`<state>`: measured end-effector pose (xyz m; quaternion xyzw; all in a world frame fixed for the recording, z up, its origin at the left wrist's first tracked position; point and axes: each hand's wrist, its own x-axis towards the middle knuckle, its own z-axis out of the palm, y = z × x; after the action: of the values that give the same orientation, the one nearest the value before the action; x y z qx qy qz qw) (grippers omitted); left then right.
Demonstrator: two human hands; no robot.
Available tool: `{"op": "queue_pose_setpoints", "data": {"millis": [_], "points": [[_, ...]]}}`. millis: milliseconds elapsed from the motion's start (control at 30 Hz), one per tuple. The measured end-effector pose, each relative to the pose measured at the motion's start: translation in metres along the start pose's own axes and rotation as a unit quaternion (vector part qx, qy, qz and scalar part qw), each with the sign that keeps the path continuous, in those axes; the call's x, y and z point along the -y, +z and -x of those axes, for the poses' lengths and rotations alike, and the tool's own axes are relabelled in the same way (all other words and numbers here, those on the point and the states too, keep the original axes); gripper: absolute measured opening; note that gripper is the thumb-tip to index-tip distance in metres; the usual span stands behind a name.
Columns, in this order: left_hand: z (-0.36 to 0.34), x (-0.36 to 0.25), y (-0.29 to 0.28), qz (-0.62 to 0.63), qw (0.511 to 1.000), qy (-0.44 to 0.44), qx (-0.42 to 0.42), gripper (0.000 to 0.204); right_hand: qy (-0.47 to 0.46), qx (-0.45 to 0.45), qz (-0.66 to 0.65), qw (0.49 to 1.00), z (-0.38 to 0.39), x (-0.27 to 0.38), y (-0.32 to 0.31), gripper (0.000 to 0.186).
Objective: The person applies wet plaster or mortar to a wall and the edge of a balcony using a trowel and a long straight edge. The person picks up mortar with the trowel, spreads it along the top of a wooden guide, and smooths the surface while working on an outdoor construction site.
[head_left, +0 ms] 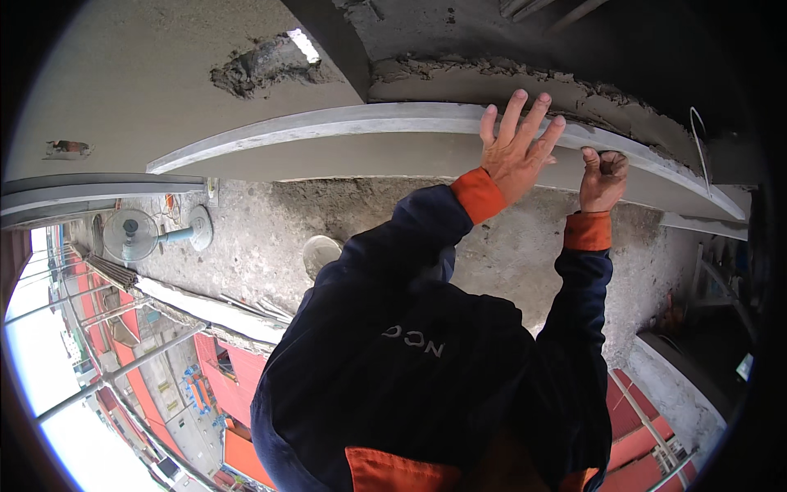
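A long light-grey bar (344,123), bowed by the lens, lies against the grey plastered wall (164,74) and runs across the upper part of the view. My left hand (518,152) is spread over the bar, fingers apart and pointing to the far side, holding nothing. To its right, my right hand (604,180) is at the bar's near edge with its fingers curled in and the thumb raised. Whatever is inside those fingers is hidden. Both forearms wear dark blue sleeves with orange cuffs. Rough wet-looking mortar (566,86) lines the surface beyond the bar.
A standing fan (131,235) is on the rough concrete floor (254,238) to the left. Close to my left arm sits a round pale bucket (321,254). A thin wire loop (699,148) stands out at the right. Scaffold poles (123,373) and a drop to buildings below lie lower left.
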<state>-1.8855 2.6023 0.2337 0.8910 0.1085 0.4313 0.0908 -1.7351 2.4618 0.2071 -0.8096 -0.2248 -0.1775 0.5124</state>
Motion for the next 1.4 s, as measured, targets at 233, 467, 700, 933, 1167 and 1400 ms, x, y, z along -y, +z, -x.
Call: {"op": "queue_pose_setpoints", "data": {"millis": [233, 467, 700, 933, 1167, 1400], "points": [[0.108, 0.148, -0.147, -0.128, 0.961, -0.207, -0.129, 0.079, -0.042, -0.022, 0.073, 0.996, -0.013, -0.026, -0.007, 0.046], [0.117, 0.228, -0.207, -0.209, 0.874, -0.406, -0.165, 0.11, -0.035, -0.021, 0.14, 0.989, -0.015, -0.028, -0.001, 0.047], [0.116, 0.248, -0.193, -0.131, 0.904, -0.374, -0.162, 0.108, -0.021, -0.002, 0.129, 0.991, -0.014, -0.037, 0.0, 0.047], [0.117, 0.266, -0.177, -0.171, 0.922, -0.298, -0.18, 0.106, 0.083, -0.086, -0.08, 0.99, 0.091, 0.009, 0.016, 0.043], [0.126, 0.267, -0.172, -0.098, 0.917, -0.35, -0.164, 0.117, 0.498, 0.095, -0.064, 0.86, 0.541, -0.153, 0.09, 0.037], [0.118, 0.26, -0.183, -0.134, 0.901, -0.378, -0.162, 0.114, 0.756, 0.216, -0.057, 0.615, 0.918, -0.148, 0.095, 0.034]]}}
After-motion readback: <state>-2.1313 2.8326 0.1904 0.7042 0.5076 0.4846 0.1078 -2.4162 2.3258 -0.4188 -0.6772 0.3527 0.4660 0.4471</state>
